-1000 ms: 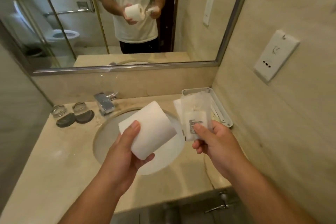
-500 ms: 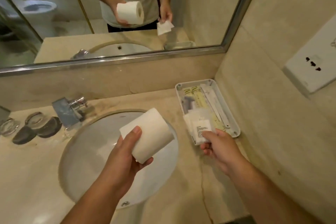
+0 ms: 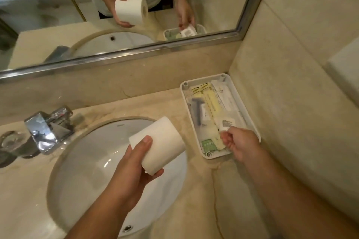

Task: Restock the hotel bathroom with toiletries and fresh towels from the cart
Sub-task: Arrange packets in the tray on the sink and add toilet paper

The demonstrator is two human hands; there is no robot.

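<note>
My left hand (image 3: 134, 165) grips a white toilet paper roll (image 3: 161, 143) over the round sink (image 3: 81, 170). A white amenity tray (image 3: 250, 116) sits in the counter's back right corner against the wall. It holds several wrapped toiletries: yellow packets, a razor, a white sachet and a green item. My right hand (image 3: 240, 145) is over the tray's near end and pinches a small white toiletry packet (image 3: 226, 123) that lies low on the tray's contents.
A chrome faucet (image 3: 46, 128) stands behind the sink at left, with a glass on a dark coaster (image 3: 9, 141) beside it. The mirror (image 3: 136, 6) spans the back wall and reflects my hands. A beige tiled wall (image 3: 291, 83) closes the right side.
My right hand has moved forward and down, carrying the white packet from above the sink edge into the tray. My left hand still holds the roll. The view has tilted downward.
</note>
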